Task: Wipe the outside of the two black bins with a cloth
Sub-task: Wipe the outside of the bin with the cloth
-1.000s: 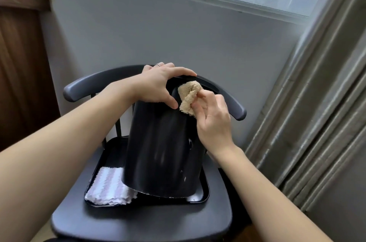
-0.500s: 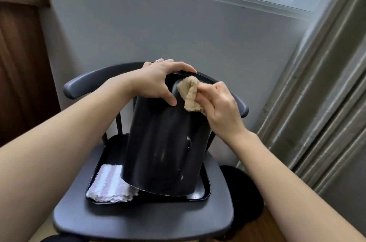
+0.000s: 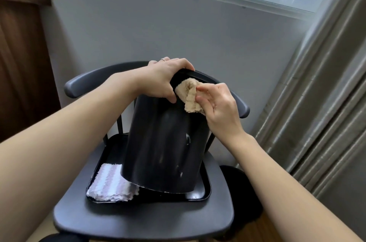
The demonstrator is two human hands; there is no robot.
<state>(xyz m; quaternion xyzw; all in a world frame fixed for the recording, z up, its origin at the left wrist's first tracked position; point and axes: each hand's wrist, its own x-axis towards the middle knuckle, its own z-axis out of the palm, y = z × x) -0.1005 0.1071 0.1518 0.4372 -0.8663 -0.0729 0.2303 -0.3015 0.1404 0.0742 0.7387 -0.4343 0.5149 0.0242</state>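
left hand [image 3: 160,79]: ring on one finger | right hand [image 3: 219,107]: bare | forearms: no sleeves

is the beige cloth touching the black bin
Touching: the head view shows the right hand pressing the beige cloth flat against the black bin near its rim.

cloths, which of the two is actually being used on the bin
The beige cloth, bunched in the right hand and pressed against the upper side of the black bin. The striped white cloth lies untouched in the tray.
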